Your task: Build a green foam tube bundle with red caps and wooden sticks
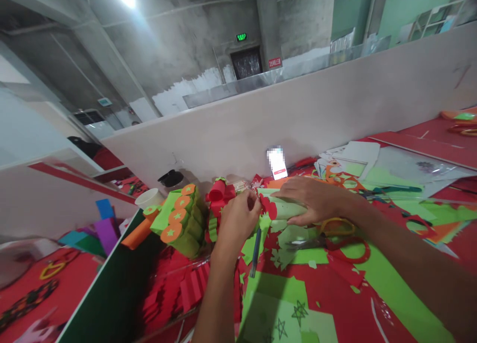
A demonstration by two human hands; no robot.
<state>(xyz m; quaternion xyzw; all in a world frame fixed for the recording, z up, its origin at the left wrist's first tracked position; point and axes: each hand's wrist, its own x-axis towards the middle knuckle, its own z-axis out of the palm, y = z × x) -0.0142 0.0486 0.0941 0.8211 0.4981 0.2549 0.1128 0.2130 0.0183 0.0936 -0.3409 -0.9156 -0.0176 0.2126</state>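
My right hand (315, 200) is wrapped over a rolled light-green paper tube (288, 209) that lies sideways above the table. My left hand (238, 219) is closed in a pinch at the tube's left end, where a red paper piece (269, 206) sits against it. What the left fingertips pinch is too small to make out. Just left of my left hand stands a red and green paper craft (219, 196). A blue pen (255, 246) lies below my hands.
Finished green rolls with orange star caps (182, 221) are stacked at the left. Scissors with red handles (335, 243) lie among green and red paper scraps (298, 283). A phone (278, 163) leans on the beige partition (335, 109). More paper covers the right side.
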